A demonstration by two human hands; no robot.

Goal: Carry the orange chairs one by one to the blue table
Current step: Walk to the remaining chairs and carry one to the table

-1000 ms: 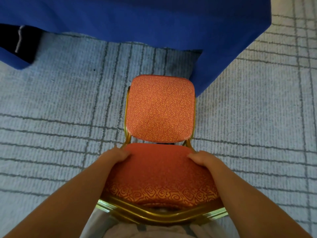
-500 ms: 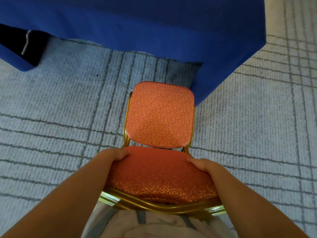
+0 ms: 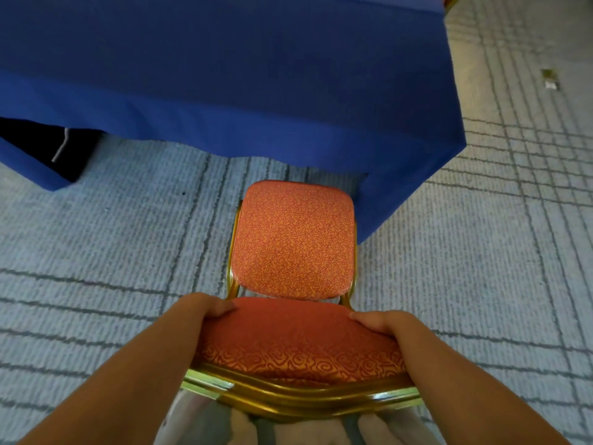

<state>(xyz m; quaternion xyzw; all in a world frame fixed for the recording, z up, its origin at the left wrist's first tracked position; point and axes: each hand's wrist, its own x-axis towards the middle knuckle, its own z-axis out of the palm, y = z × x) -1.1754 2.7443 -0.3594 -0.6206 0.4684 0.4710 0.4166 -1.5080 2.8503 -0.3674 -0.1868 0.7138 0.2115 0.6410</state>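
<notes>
An orange patterned chair point(image 3: 293, 242) with a gold metal frame stands directly below me, its seat pointing at the blue table. My left hand point(image 3: 205, 311) grips the left side of the padded backrest point(image 3: 298, 345). My right hand point(image 3: 380, 324) grips its right side. The blue table point(image 3: 224, 69), draped in a blue cloth hanging almost to the floor, fills the top of the view. The front edge of the seat sits just short of the cloth's right corner.
Grey carpet point(image 3: 96, 252) with dark grid lines covers the floor. A dark object point(image 3: 48, 146) shows under the cloth at the left. A small scrap point(image 3: 549, 79) lies on the carpet at the upper right. An orange and gold bit point(image 3: 451, 0) peeks past the table's far corner.
The view has tilted up and the table fills more of the frame. Both hands keep the same hold on the backrest, and the chair sits lower in the frame.
</notes>
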